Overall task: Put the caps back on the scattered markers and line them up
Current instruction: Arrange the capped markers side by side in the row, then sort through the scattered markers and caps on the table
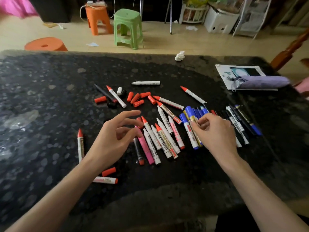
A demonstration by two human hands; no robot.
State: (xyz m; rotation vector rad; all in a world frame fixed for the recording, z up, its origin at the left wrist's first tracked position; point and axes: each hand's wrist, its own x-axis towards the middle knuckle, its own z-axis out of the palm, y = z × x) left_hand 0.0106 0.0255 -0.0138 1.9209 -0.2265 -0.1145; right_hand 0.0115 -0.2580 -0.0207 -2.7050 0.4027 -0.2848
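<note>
Many markers lie scattered on the dark stone table (50, 97). A cluster of uncapped red-tipped white markers (160, 136) sits in the middle, with a pink marker (145, 148) beside it. Loose red caps (138, 97) lie farther back, near black and white caps (121, 92). Capped blue markers (190, 121) and black markers (240, 124) lie side by side at the right. My left hand (113, 136) hovers with fingers spread and relaxed, just left of the red cluster, holding nothing. My right hand (215, 129) rests over the blue markers, its fingertips curled on a yellow-banded marker (194, 120).
A single white marker (145, 83) lies at the back. A red marker (80, 144) and a red cap (108, 171) lie near my left forearm. A purple pouch (262, 82) on paper sits at the right edge. A crumpled tissue (179, 56) rests at the far edge. Stools stand beyond.
</note>
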